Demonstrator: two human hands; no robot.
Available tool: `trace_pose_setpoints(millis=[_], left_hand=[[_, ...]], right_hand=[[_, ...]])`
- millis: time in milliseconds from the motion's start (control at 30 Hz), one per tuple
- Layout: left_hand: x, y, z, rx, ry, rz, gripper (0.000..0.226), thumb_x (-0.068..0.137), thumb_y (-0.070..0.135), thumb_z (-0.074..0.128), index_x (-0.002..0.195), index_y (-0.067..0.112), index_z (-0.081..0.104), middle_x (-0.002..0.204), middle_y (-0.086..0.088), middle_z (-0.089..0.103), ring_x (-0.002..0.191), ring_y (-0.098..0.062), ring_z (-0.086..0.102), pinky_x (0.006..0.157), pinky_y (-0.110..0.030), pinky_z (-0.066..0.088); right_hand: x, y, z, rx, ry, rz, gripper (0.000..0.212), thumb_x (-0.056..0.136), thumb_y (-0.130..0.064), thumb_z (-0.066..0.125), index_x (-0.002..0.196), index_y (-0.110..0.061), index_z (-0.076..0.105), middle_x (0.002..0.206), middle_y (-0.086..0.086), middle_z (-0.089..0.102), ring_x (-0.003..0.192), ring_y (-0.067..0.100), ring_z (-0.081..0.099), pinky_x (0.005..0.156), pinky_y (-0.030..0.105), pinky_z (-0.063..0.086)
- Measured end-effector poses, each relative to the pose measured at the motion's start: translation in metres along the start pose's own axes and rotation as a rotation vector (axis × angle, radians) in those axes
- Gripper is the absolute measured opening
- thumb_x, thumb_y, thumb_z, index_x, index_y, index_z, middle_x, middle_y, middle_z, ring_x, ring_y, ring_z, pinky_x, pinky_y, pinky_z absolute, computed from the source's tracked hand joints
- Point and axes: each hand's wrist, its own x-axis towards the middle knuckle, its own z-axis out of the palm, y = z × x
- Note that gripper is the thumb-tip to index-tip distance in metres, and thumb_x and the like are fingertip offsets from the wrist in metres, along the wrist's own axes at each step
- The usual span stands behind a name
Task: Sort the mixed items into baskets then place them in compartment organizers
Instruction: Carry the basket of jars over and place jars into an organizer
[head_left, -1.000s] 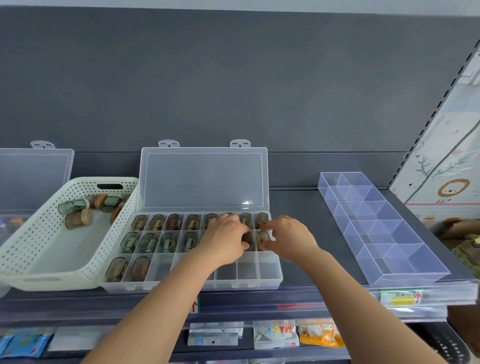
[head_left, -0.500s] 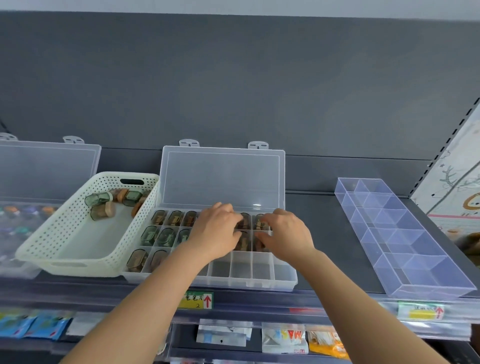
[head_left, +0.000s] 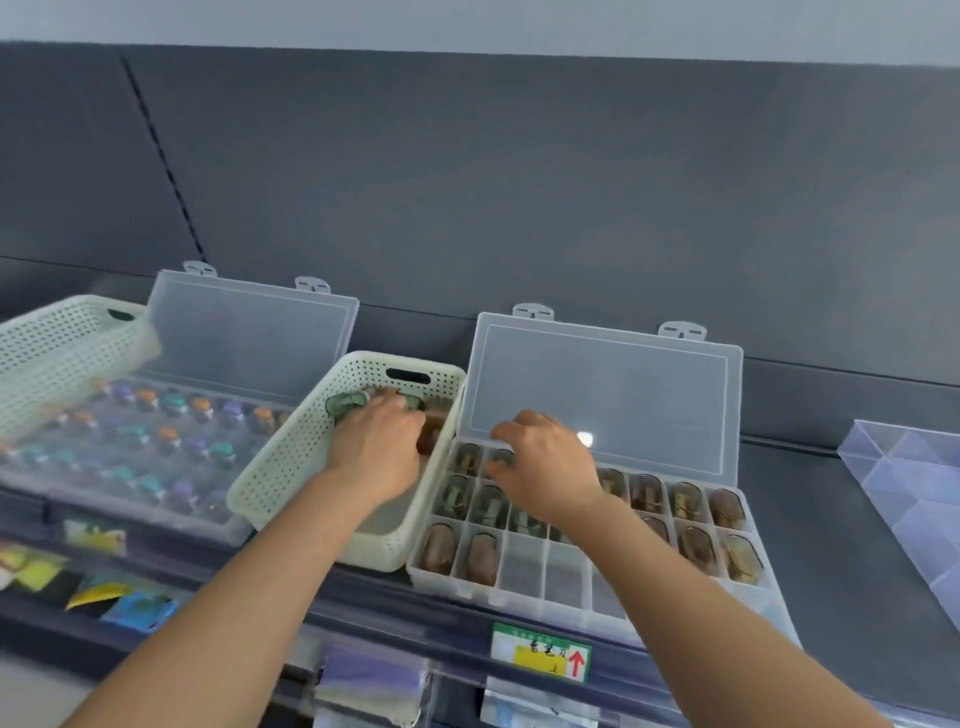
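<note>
1. In the white basket, our left hand covers the cases at its far end; we cannot tell its grip.
2. Right of the basket, our right hand hovers over the compartment organizer, fingers loosely curled, empty.

the basket before me is cream plastic, matt, punched all over with small holes. my organizer box is clear plastic, smooth and glossy, with a bright glare on it. the small cases inside look like translucent, shiny plastic. the shelf is dark and matt.
</note>
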Motion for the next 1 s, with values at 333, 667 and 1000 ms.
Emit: trace_pose_setpoints(millis=[333, 667, 1000], left_hand=[[0.036, -0.096, 0.042, 0.161, -0.060, 0.154, 0.034, 0.088, 0.005, 0.047, 0.118, 0.014, 0.059, 0.129, -0.006, 0.048, 0.120, -0.027, 0.042, 0.095, -0.037, 0.038], [0.060, -0.117, 0.069, 0.152, -0.060, 0.330, 0.035, 0.087, 0.002, 0.044, 0.120, 0.011, 0.054, 0.121, -0.008, 0.050, 0.114, -0.031, 0.045, 0.090, -0.038, 0.040], [0.055, -0.122, 0.062, -0.400, -0.245, 0.176, 0.048, 0.077, 0.026, 0.063, 0.124, 0.024, 0.053, 0.119, 0.002, 0.043, 0.102, -0.021, 0.055, 0.077, -0.031, 0.045]], right_hand=[[0.093, -0.071, 0.052, -0.313, -0.189, 0.011, 0.025, 0.086, -0.027, 0.049, 0.105, -0.018, 0.063, 0.110, 0.002, 0.060, 0.108, 0.025, 0.048, 0.089, 0.036, 0.037], [0.120, -0.079, 0.082, -0.514, -0.321, 0.199, 0.021, 0.087, -0.023, 0.049, 0.103, -0.027, 0.061, 0.101, -0.002, 0.062, 0.107, 0.023, 0.047, 0.097, 0.043, 0.022], [0.105, -0.076, 0.067, -0.178, 0.068, 0.234, 0.042, 0.080, -0.056, 0.060, 0.105, -0.023, 0.048, 0.090, -0.008, 0.066, 0.090, 0.019, 0.062, 0.105, 0.041, 0.021]])
